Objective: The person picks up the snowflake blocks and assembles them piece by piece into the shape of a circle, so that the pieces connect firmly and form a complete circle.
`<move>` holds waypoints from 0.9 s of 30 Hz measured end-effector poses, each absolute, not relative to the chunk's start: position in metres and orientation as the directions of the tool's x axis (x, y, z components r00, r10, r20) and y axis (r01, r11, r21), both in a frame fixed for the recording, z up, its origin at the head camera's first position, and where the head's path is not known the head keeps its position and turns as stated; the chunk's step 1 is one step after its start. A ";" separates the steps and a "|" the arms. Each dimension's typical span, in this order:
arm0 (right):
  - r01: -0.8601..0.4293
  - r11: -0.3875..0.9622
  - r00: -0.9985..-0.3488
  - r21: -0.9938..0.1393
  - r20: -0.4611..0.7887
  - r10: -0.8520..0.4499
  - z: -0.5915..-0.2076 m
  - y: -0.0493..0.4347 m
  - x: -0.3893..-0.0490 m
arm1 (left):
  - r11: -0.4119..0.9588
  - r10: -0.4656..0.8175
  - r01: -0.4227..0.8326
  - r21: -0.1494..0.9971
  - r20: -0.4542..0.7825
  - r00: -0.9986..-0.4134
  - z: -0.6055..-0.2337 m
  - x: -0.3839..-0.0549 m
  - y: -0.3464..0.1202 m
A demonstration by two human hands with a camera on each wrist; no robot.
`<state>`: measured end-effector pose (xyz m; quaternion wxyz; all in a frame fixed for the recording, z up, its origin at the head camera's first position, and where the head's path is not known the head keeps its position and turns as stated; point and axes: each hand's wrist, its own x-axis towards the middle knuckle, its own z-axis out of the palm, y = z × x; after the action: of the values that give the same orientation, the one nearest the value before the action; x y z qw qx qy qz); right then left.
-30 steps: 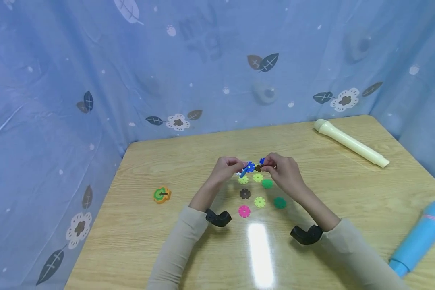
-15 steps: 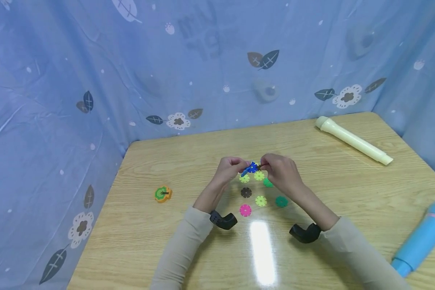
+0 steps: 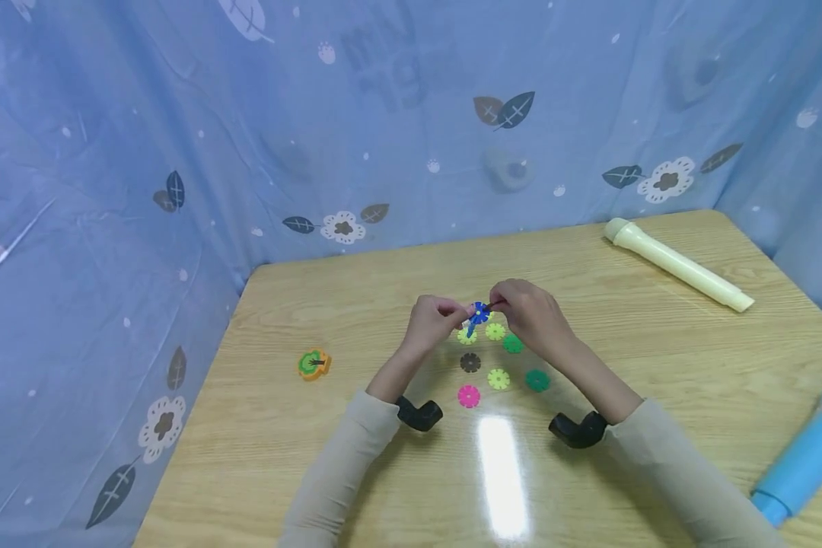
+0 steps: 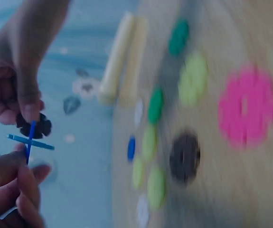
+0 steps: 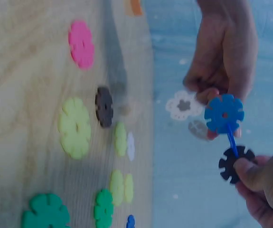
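Above the table, my left hand (image 3: 430,323) pinches two notched flower discs that cross each other. One is a dark blue disc (image 3: 479,313); the other, a lighter blue disc (image 5: 217,114), faces the right wrist view. My right hand (image 3: 533,316) pinches a dark brown notched disc (image 5: 227,165) between thumb and fingers. In the right wrist view, the brown disc's notched edge is right at the dark blue disc, which shows edge-on. Both hands are raised with their fingertips close together. Part of the brown disc is hidden by the right thumb.
Loose discs lie on the table below my hands: a pink disc (image 3: 469,396), a brown disc (image 3: 470,362), green discs (image 3: 537,380) and several yellow ones (image 3: 498,379). An orange-green tree block (image 3: 313,364) sits left. A cream tube (image 3: 678,264) and a blue tube (image 3: 801,449) lie right.
My hands have drawn together, so the brown disc in my right hand, earlier a little apart, now meets the dark blue disc. The loose discs stay put; the head view has shifted slightly.
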<state>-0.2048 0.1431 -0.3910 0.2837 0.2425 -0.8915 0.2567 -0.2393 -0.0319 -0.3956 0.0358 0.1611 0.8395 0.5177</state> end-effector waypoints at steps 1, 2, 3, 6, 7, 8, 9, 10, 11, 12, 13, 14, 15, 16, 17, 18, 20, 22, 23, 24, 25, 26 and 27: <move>-0.580 0.739 -0.735 -0.344 0.612 -0.291 -0.391 0.143 -0.207 | 0.458 0.313 0.293 0.839 0.157 -0.937 -0.395 -0.240 -0.032; -0.578 0.730 -0.748 -0.365 0.593 -0.296 -0.390 0.143 -0.209 | 0.491 0.320 0.352 0.797 0.211 -0.924 -0.395 -0.240 -0.032; -0.577 0.719 -0.760 -0.386 0.576 -0.300 -0.390 0.142 -0.211 | 0.516 0.332 0.411 0.751 0.267 -0.905 -0.394 -0.240 -0.032; -0.566 0.695 -0.787 -0.443 0.542 -0.295 -0.392 0.140 -0.215 | 0.522 0.387 0.539 0.661 0.380 -0.840 -0.393 -0.242 -0.030; -0.562 0.686 -0.793 -0.461 0.536 -0.290 -0.392 0.139 -0.216 | 0.518 0.405 0.565 0.642 0.398 -0.823 -0.392 -0.242 -0.029; -0.558 0.676 -0.799 -0.481 0.532 -0.282 -0.393 0.138 -0.217 | 0.515 0.421 0.586 0.626 0.410 -0.809 -0.392 -0.243 -0.029; -0.553 0.662 -0.806 -0.506 0.526 -0.272 -0.394 0.138 -0.217 | 0.515 0.433 0.596 0.616 0.413 -0.801 -0.392 -0.243 -0.028; -0.544 0.645 -0.817 -0.537 0.513 -0.263 -0.395 0.138 -0.218 | 0.521 0.439 0.600 0.607 0.412 -0.798 -0.392 -0.243 -0.028; -0.532 0.624 -0.830 -0.572 0.497 -0.253 -0.396 0.139 -0.219 | 0.527 0.439 0.596 0.606 0.407 -0.801 -0.393 -0.243 -0.028; -0.510 0.606 -0.849 -0.611 0.470 -0.241 -0.398 0.140 -0.220 | 0.535 0.435 0.588 0.607 0.399 -0.808 -0.394 -0.244 -0.029; -0.477 0.589 -0.872 -0.652 0.436 -0.223 -0.399 0.143 -0.221 | 0.544 0.428 0.577 0.609 0.390 -0.815 -0.394 -0.244 -0.029; -0.436 0.573 -0.895 -0.693 0.397 -0.202 -0.401 0.147 -0.223 | 0.551 0.418 0.566 0.614 0.383 -0.823 -0.395 -0.244 -0.030; -0.386 0.568 -0.920 -0.727 0.352 -0.174 -0.403 0.153 -0.226 | 0.557 0.406 0.552 0.620 0.376 -0.833 -0.396 -0.244 -0.031; -0.326 0.570 -0.943 -0.754 0.301 -0.141 -0.405 0.159 -0.228 | 0.561 0.395 0.542 0.626 0.373 -0.840 -0.397 -0.244 -0.033; -0.268 0.580 -0.962 -0.770 0.251 -0.112 -0.408 0.166 -0.231 | 0.560 0.384 0.531 0.636 0.368 -0.847 -0.398 -0.244 -0.034; -0.215 0.595 -0.975 -0.775 0.203 -0.087 -0.411 0.174 -0.233 | 0.562 0.376 0.523 0.640 0.366 -0.851 -0.398 -0.244 -0.036; -0.140 0.641 -0.989 -0.755 0.134 -0.058 -0.418 0.187 -0.236 | 0.563 0.359 0.509 0.651 0.363 -0.860 -0.400 -0.244 -0.039; -0.089 0.693 -0.996 -0.716 0.077 -0.048 -0.424 0.197 -0.237 | 0.570 0.345 0.495 0.656 0.356 -0.869 -0.401 -0.244 -0.041; -0.079 0.714 -0.997 -0.696 0.061 -0.051 -0.426 0.200 -0.238 | 0.574 0.340 0.489 0.656 0.353 -0.872 -0.402 -0.245 -0.042; -0.073 0.733 -0.997 -0.676 0.052 -0.051 -0.428 0.202 -0.238 | 0.580 0.336 0.485 0.654 0.350 -0.874 -0.403 -0.246 -0.043; -0.064 0.752 -0.998 -0.656 0.042 -0.047 -0.430 0.203 -0.238 | 0.584 0.332 0.481 0.654 0.348 -0.877 -0.403 -0.246 -0.044; -0.055 0.765 -0.998 -0.641 0.035 -0.043 -0.431 0.203 -0.238 | 0.588 0.330 0.478 0.652 0.347 -0.878 -0.404 -0.247 -0.044; -0.056 0.780 -0.998 -0.623 0.036 -0.043 -0.432 0.203 -0.238 | 0.591 0.327 0.477 0.650 0.348 -0.879 -0.405 -0.247 -0.044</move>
<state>-0.2379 0.2026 -0.4317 0.0100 0.0261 -0.9434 0.3304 -0.2473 -0.0442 -0.4047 -0.0960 0.2265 0.8868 0.3913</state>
